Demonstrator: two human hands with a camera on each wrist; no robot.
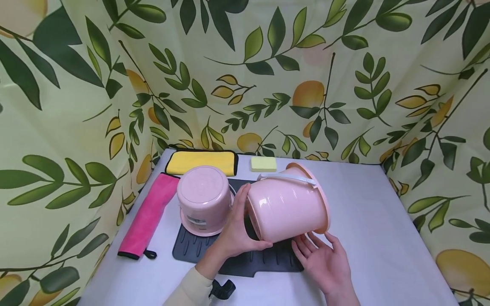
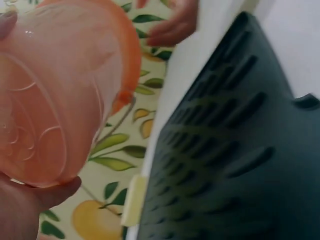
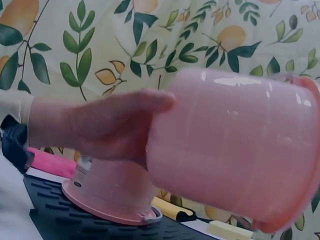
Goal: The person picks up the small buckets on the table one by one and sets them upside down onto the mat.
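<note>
A pink bucket is held tilted on its side above the dark ribbed mat, its rim facing right. My left hand grips it by the base, thumb and fingers spread across the bottom; the right wrist view shows this left hand at the base too. The bucket's pale handle lies along its upper side. My right hand is palm up just below the rim, fingers loosely bent; in the left wrist view, a gap shows between that hand and the bucket's rim.
A second pink bucket stands upside down on the dark mat, left of my left hand. Around the mat lie a folded pink cloth, a folded yellow cloth and a pale yellow sponge. Leaf-patterned fabric walls the table's back and sides.
</note>
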